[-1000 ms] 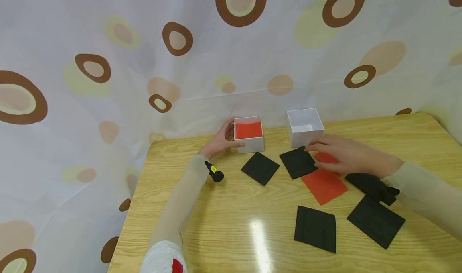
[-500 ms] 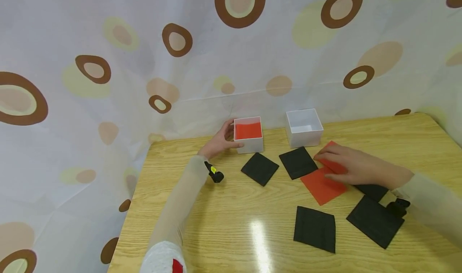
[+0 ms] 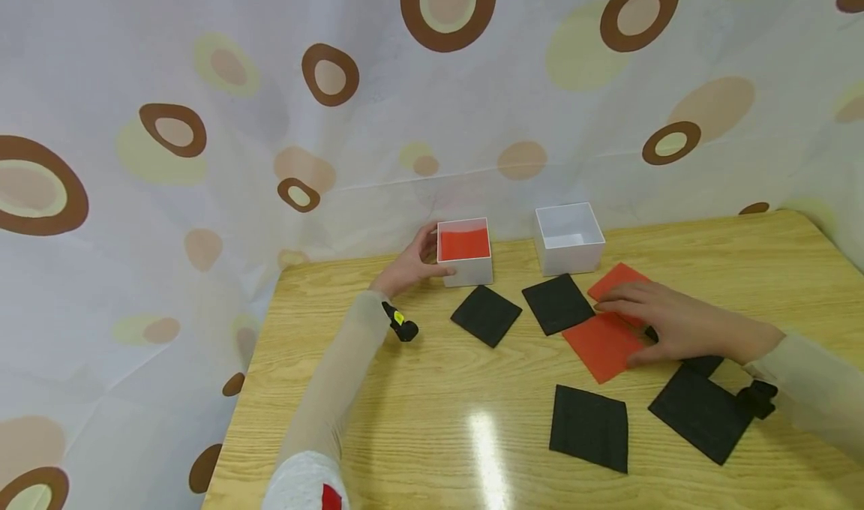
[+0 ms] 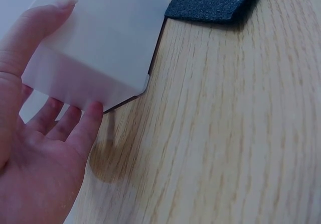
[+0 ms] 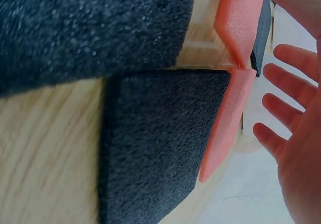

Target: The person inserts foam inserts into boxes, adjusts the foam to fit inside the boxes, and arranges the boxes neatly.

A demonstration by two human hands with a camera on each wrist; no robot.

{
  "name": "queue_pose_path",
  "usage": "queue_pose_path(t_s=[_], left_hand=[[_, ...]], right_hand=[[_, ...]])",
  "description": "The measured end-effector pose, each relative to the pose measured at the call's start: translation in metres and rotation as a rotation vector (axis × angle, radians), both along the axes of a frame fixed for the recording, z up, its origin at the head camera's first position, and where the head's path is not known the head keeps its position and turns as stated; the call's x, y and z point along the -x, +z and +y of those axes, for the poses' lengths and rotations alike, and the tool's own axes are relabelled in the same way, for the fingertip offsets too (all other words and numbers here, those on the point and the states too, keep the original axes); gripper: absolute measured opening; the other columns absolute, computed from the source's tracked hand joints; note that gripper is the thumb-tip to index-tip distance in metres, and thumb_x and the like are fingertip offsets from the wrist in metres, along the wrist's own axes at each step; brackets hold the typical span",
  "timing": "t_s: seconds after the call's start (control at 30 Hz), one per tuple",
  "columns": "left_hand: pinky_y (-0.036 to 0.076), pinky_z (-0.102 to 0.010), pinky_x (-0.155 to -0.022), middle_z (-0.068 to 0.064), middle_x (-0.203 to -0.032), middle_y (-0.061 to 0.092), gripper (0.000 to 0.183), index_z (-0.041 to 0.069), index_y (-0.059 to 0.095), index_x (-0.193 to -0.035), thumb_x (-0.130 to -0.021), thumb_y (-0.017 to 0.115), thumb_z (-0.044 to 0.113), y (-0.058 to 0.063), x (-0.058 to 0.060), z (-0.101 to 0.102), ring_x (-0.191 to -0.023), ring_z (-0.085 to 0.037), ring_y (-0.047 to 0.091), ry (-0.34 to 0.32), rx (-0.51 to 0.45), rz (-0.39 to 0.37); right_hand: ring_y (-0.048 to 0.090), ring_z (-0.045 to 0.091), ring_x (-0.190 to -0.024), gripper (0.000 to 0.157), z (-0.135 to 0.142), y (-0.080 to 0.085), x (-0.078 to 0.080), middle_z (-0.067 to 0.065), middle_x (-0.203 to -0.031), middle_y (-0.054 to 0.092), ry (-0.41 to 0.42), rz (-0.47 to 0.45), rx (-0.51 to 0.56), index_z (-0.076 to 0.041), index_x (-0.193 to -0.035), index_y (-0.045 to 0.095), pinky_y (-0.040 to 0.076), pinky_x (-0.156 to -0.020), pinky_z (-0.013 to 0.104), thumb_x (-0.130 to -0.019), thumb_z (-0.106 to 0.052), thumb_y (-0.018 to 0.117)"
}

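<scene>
My left hand (image 3: 413, 266) holds a white open-topped box (image 3: 470, 273) by its left side, thumb on the front wall, fingers around the side and back. Inside lies a red felt square (image 3: 466, 244). In the left wrist view the hand's fingertips press the box (image 4: 100, 38). Over two loose red felt squares (image 3: 599, 349) is my right hand (image 3: 678, 321), fingers loosely spread and gripping nothing. It partly covers both squares and a black one (image 3: 705, 365). The right wrist view shows its fingers apart from the red pieces (image 5: 225, 126).
A second white box (image 3: 570, 259), with no felt visible inside, stands at the back right. Black felt squares lie before the boxes (image 3: 486, 315) (image 3: 556, 305), near the front (image 3: 589, 429) and at the right (image 3: 702, 414). A patterned curtain (image 3: 378, 135) hangs behind the wooden table (image 3: 432, 412).
My right hand has moved away from the right box, rightward and slightly nearer, with its fingers spreading. More of the rear red square shows. The left hand has stayed on its box.
</scene>
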State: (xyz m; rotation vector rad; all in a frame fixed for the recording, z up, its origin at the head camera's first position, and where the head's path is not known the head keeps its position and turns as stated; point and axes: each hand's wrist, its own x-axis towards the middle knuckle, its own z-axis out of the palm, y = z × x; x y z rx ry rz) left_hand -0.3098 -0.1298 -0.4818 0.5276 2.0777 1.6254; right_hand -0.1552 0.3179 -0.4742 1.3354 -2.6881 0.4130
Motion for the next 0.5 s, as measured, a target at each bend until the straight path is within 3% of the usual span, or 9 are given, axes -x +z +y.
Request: queue_pose_path(t_s=[0.2, 0.5], left_hand=[[0.036, -0.042, -0.121, -0.002, -0.164, 0.036, 0.097, 0.028, 0.019, -0.164, -0.092, 0.079, 0.004, 0.0008, -0.0002, -0.0003, -0.152, -0.022, 0.034, 0.002, 0.000, -0.004], [0.035, -0.042, -0.122, -0.001, -0.165, 0.034, 0.097, 0.028, 0.018, -0.165, -0.092, 0.079, 0.006, -0.0008, 0.0006, -0.0008, -0.153, -0.022, 0.033, -0.001, 0.003, 0.001]], right_hand=[[0.053, 0.030, -0.130, 0.085, 0.0016, -0.0021, -0.0012, 0.007, -0.146, 0.058, -0.019, -0.047, -0.037, -0.010, -0.141, 0.063, 0.038, -0.103, 0.041, -0.077, -0.060, 0.087], [0.053, 0.040, -0.131, 0.089, 0.0002, -0.0020, -0.0038, 0.015, -0.147, 0.058, -0.045, -0.088, -0.102, -0.005, -0.142, 0.062, 0.048, -0.098, 0.054, -0.077, -0.061, 0.086]])
